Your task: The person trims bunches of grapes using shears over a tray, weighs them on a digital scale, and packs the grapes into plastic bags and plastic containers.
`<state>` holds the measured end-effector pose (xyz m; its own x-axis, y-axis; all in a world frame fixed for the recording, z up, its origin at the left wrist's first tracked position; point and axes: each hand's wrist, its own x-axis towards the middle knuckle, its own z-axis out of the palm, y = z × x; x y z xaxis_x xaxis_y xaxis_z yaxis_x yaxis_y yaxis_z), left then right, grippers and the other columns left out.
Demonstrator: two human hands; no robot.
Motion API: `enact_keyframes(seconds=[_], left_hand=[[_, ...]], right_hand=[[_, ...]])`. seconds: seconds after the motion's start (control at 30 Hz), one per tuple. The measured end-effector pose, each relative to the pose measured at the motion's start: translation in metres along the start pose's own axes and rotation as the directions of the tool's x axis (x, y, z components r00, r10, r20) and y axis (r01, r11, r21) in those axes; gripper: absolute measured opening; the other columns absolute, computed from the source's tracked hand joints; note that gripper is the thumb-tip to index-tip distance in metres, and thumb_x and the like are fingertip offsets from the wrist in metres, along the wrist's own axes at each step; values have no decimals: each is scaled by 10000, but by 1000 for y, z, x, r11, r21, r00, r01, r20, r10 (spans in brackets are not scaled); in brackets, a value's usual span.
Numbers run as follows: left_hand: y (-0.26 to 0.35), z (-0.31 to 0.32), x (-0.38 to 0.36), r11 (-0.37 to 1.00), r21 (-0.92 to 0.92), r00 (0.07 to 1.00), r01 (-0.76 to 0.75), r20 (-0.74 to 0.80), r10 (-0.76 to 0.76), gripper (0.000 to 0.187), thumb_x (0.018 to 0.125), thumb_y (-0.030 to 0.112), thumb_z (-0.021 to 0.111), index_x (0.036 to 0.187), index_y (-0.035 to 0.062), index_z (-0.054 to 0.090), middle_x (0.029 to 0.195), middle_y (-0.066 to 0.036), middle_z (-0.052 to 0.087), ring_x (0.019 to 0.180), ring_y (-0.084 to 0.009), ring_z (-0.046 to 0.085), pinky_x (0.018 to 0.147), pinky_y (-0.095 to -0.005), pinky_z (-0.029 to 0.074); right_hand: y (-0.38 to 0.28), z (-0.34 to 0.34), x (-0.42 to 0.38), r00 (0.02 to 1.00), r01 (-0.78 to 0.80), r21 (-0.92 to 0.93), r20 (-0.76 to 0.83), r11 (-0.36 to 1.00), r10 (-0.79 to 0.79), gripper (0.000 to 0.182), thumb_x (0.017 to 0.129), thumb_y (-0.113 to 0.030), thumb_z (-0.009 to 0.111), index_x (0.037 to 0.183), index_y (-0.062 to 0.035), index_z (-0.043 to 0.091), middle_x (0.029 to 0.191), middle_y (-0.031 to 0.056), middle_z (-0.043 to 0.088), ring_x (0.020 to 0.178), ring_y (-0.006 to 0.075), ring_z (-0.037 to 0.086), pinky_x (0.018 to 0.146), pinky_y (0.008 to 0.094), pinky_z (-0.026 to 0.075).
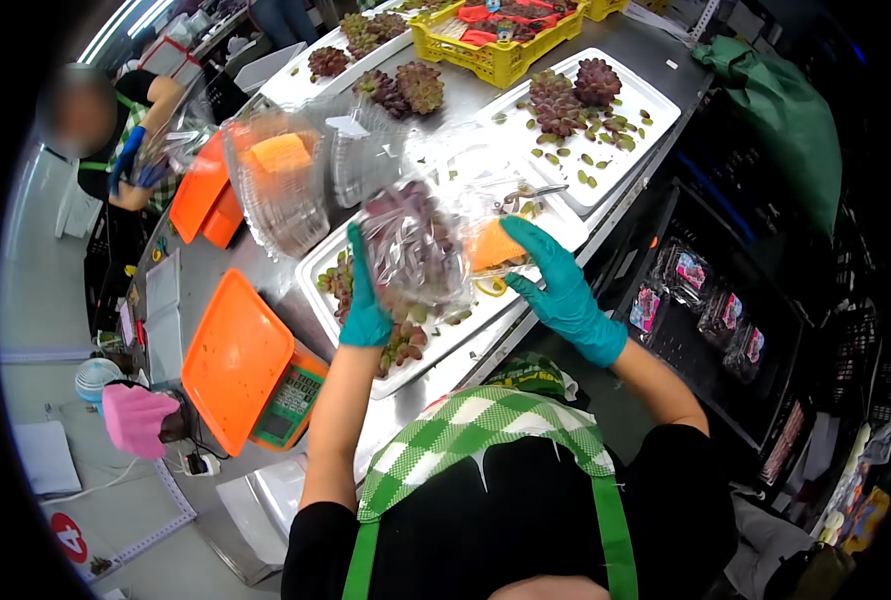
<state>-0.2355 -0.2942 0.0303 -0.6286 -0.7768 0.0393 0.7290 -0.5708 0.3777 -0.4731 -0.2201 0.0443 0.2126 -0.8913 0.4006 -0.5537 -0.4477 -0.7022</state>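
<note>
My left hand [367,300], in a teal glove, grips the side of a clear plastic box. A purple leafy rosette [412,235], blurred, shows through the plastic. My right hand [570,300], gloved too, has its thumb and fingers around the right edge of the clear plastic box [473,283], beside an orange pad [495,246]. Beneath both hands lies a white tray [390,383] with green and purple rosettes [405,345] and loose leaves. Pruning shears [535,192] rest just beyond the right hand.
Stacked clear containers [285,205] stand at the back left, near an orange-topped scale [235,360]. Another white tray [655,105] holds rosettes and leaves. Beyond is a yellow crate [500,62]. A black crate [705,330] with packed boxes sits right. A co-worker [145,130] stands left.
</note>
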Motion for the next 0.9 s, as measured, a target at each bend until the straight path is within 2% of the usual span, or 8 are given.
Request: enact_keyframes(seconds=[0.1, 0.17, 0.23, 0.4, 0.5, 0.6, 0.8, 0.9], left_hand=[[5, 4, 56, 967, 175, 979, 185, -117, -166, 625, 858, 515, 344, 1308, 84, 293, 1284, -132, 385, 1133, -275, 435, 964, -423, 355], [12, 5, 82, 929, 200, 940, 311, 76, -331, 546, 888, 421, 358, 1286, 48, 327, 1262, -133, 412, 1112, -245, 459, 946, -390, 380], [20, 7, 105, 707, 600, 922, 373, -157, -353, 496, 896, 369, 380, 1249, 20, 381, 1219, -117, 463, 1083, -222, 485, 914, -366, 408], [6, -22, 148, 349, 679, 745, 646, -461, -482, 401, 892, 162, 424, 1240, -30, 373, 1215, -108, 463, 1124, -160, 439, 970, -242, 339], [-13, 19, 156, 162, 821, 720, 547, -364, -591, 425, 878, 185, 459, 1237, -28, 384, 1225, -91, 458, 1130, -142, 418, 967, -249, 334], [-24, 2, 170, -16, 897, 656, 441, -334, -677, 503, 851, 262, 512, 1246, -19, 379, 1230, -101, 457, 1118, -136, 420, 944, -239, 331], [-25, -26, 162, -185, 927, 804, 327, -376, -460, 542, 797, 301, 592, 1219, 3, 430, 1142, -92, 522, 1006, -123, 483, 883, -248, 374], [-24, -5, 140, -17, 953, 937, 301, -299, -182, 385, 820, 196, 571, 1149, 8, 508, 1033, -75, 578, 907, -106, 519, 805, -240, 417]], right_hand=[[-23, 4, 6, 973, -185, 649, 16, 738, 230, 645, 851, -196, 523, 1357, -60, 147, 1353, 131, 284, 1191, 247, 360, 963, 328, 304], [-29, 14, 7, 978, -173, 477, -22, 862, 208, 688, 845, -193, 531, 1360, -58, 96, 1380, 147, 223, 1216, 263, 328, 979, 331, 285], [-22, 32, -2, 969, -195, 333, -82, 922, 234, 743, 828, -207, 563, 1350, -19, 68, 1395, 179, 154, 1241, 268, 283, 989, 315, 276], [13, 51, -17, 797, -581, 560, 245, 591, 552, 750, 838, -256, 554, 1324, 54, 74, 1297, 249, 312, 1188, 263, 370, 945, 304, 339], [2, 35, -11, 726, -655, 579, 306, 485, 616, 755, 839, -298, 546, 1317, 69, 91, 1200, 263, 422, 1120, 259, 447, 907, 301, 377], [19, 44, -22, 791, -594, 448, 176, 668, 586, 618, 812, -309, 566, 1218, 82, 314, 1037, 242, 542, 956, 286, 557, 770, 313, 456], [14, 13, -16, 829, -448, 344, -186, 825, 528, 310, 735, -134, 612, 1036, -86, 558, 870, 128, 603, 760, 286, 582, 709, 357, 461], [30, 4, -2, 866, -248, -131, -475, 960, 159, 322, 689, -102, 644, 1002, -77, 571, 1020, 110, 560, 856, 283, 548, 758, 358, 444]])
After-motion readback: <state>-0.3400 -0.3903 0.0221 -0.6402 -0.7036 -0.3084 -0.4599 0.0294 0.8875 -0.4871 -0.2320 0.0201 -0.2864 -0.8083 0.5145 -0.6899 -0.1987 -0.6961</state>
